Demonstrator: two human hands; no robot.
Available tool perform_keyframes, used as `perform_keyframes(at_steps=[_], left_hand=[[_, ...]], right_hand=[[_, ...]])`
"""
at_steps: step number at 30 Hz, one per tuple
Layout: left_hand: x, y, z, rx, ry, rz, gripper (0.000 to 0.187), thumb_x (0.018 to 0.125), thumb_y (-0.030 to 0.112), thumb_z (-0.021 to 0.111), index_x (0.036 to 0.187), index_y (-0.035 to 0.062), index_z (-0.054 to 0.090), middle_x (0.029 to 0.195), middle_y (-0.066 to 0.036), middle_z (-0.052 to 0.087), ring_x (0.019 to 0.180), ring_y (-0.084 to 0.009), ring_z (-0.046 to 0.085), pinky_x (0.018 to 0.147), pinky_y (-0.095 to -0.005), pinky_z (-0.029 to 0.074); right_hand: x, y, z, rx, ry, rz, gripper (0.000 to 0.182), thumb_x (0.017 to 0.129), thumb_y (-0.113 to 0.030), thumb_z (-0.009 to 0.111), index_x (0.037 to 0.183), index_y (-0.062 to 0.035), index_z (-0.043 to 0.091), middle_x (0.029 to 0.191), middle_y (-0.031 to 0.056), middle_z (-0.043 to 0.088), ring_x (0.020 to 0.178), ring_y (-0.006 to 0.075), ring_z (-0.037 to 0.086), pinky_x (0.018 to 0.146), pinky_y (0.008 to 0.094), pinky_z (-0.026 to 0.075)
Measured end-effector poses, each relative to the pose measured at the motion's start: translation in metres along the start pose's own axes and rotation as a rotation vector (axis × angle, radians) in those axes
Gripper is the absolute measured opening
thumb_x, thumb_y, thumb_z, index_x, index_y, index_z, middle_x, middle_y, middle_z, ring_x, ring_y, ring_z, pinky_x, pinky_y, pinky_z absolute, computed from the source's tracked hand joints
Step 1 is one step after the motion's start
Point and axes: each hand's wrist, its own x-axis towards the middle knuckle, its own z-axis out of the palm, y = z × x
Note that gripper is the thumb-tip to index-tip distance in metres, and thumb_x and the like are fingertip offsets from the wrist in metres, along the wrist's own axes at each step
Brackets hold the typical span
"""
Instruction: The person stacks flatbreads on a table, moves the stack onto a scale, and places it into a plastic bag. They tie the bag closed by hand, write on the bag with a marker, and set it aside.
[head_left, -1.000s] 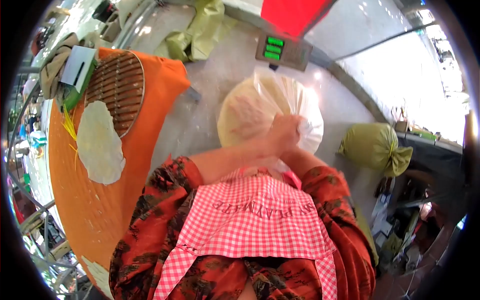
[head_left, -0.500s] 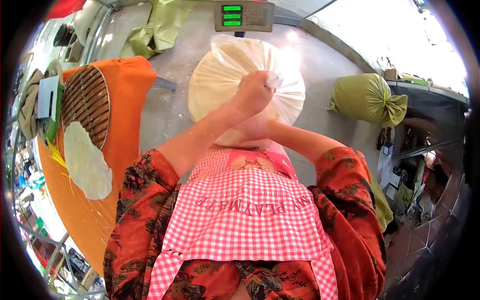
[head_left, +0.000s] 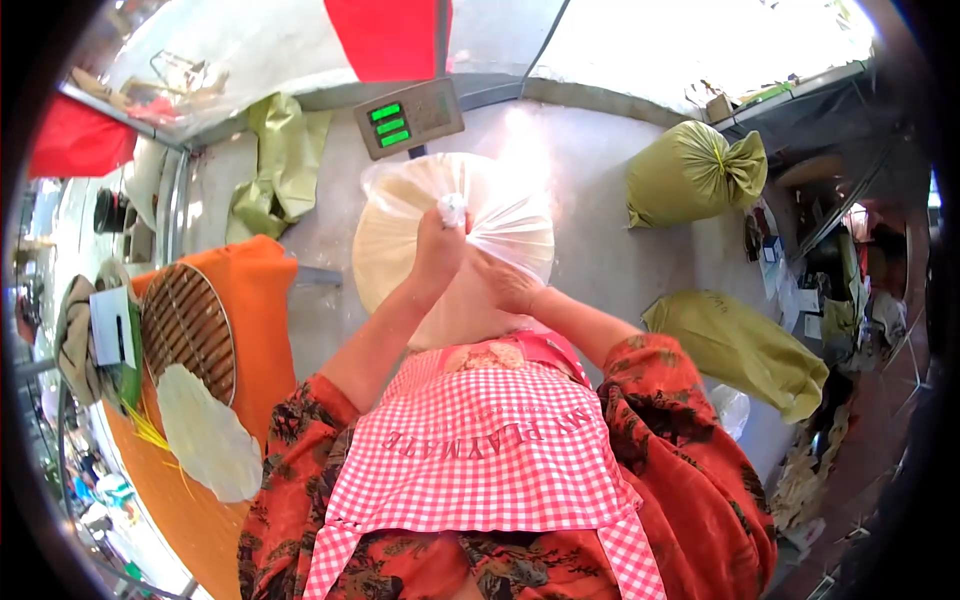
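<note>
A big, clear plastic bag (head_left: 510, 228) filled with something pale and round stands in front of me, its top gathered into pleats. My left hand (head_left: 440, 245) is closed in a fist around the bunched neck, and a crumpled tuft of plastic pokes out above it. Lower down and to the right, my right hand (head_left: 508, 286) grips the gathered plastic just below the neck; its fingertips are partly hidden. Just beyond the bag is a scale display (head_left: 408, 118) with green lit digits. The bag hides whatever is under it.
On the left, an orange-covered table (head_left: 270, 300) holds a round slatted rack (head_left: 188, 325) and a pale thin sheet (head_left: 208, 435). A tied green sack (head_left: 685, 175) stands on the right, with a flatter green sack (head_left: 740, 350) nearer me. Another green sack (head_left: 280, 165) lies at far left.
The view has shifted, so the bag and display appear farther left and lower. My left fist is more upright on the neck, and my right hand has come up beside it onto the pleats.
</note>
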Motion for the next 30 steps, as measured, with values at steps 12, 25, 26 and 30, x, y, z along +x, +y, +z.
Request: perform_keyframes(at_steps=[12,25,26,30], left_hand=[[-0.009,0.001,0.001,-0.174,-0.037,0.007,0.022,0.087,0.001,0.042,0.067,0.0090,0.048,0.067,0.005,0.046,0.064,-0.0070,0.039,0.059,-0.0249,0.030],[0.002,-0.011,-0.012,0.014,-0.059,0.219,0.013,0.087,-0.002,0.048,0.091,0.0059,0.058,0.092,-0.003,0.059,0.088,-0.0126,0.055,0.082,-0.0272,0.045],[0.006,-0.021,-0.012,-0.027,-0.065,0.228,0.013,0.086,-0.002,0.050,0.092,0.0052,0.059,0.093,-0.005,0.060,0.089,-0.0144,0.057,0.080,-0.0287,0.046],[0.006,-0.023,-0.015,-0.105,-0.100,0.166,0.010,0.086,-0.001,0.053,0.092,0.0040,0.060,0.093,-0.008,0.060,0.092,-0.0180,0.059,0.080,-0.0314,0.048]], right_hand=[[0.045,0.083,0.127,-0.260,0.398,0.665,0.053,0.090,-0.027,0.052,0.137,-0.0014,0.049,0.139,0.0164,0.050,0.120,0.0330,0.053,0.105,0.0458,0.035],[-0.001,-0.051,-0.067,1.007,0.505,0.227,0.027,0.084,0.003,0.064,0.110,0.0006,0.064,0.081,0.0086,0.064,0.064,0.0121,0.063,0.059,0.0261,0.051],[0.010,-0.064,-0.110,0.884,0.569,0.259,0.025,0.082,0.000,0.069,0.107,0.0008,0.065,0.079,0.0062,0.062,0.064,0.0116,0.061,0.060,0.0253,0.050],[0.056,-0.047,-0.127,0.732,0.556,-0.023,0.018,0.081,-0.003,0.073,0.097,0.0004,0.067,0.077,0.0030,0.060,0.060,0.0098,0.056,0.054,0.0228,0.046]])
